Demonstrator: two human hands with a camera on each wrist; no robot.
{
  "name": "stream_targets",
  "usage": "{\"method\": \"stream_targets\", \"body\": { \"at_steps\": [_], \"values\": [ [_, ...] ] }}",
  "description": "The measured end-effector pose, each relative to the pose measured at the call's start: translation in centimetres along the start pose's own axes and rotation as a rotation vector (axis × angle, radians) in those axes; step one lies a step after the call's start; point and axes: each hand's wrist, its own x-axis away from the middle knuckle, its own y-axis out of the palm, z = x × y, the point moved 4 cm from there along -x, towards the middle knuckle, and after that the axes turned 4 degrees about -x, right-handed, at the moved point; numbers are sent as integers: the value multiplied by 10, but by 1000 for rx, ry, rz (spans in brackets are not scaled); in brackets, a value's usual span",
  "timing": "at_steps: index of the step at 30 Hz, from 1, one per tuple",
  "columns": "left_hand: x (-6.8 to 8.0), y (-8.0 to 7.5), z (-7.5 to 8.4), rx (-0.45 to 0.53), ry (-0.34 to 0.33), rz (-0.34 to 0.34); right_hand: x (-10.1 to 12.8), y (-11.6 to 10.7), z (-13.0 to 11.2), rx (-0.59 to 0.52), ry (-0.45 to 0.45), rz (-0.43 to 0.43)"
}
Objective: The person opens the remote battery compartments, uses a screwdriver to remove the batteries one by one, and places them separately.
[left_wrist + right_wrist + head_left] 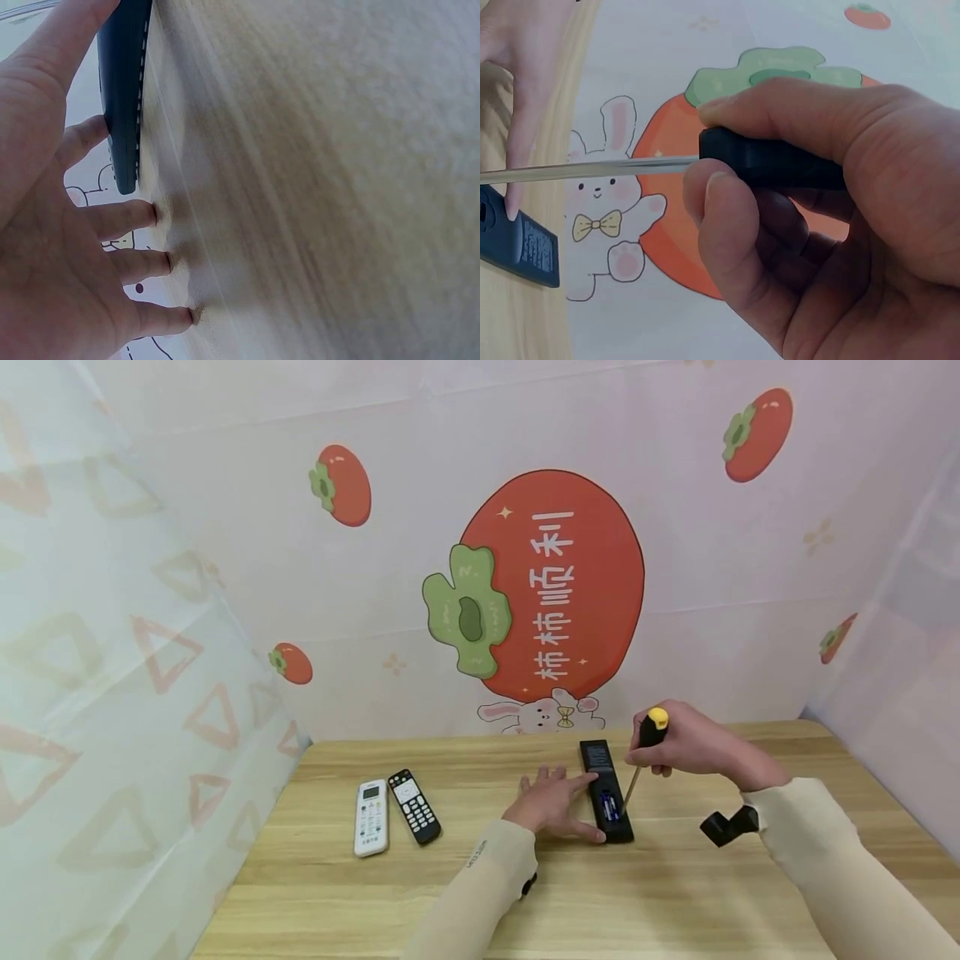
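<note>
A black remote control [597, 763] lies face down on the table, its battery bay uncovered with blue batteries [610, 807] showing inside. Spread wide, my left hand [551, 803] touches it with thumb and index finger; the other fingertips rest on the wood beside its left edge, as the left wrist view confirms. My right hand [686, 739] grips a screwdriver [651, 735] by its black handle with a yellow end. Its metal shaft [630, 169] slants down to the bay, where the tip meets the right side of the batteries; exact contact is too small to tell.
To the left lie a white remote control [371, 818] with a small screen and a black-and-white remote control [415, 807], side by side. A wooden table [337, 902] carries everything. Behind it hangs a printed cloth [405, 568] with persimmons and a rabbit.
</note>
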Motion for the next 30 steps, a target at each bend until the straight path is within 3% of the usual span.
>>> {"method": "stream_targets", "body": {
  "at_steps": [8, 30],
  "values": [
    [-1, 3, 0, 14, -11, -13, 1, 12, -13, 70, 21, 25],
    [-5, -1, 0, 51, -14, -15, 10, 28, -29, 267, -76, 143]
  ]
}}
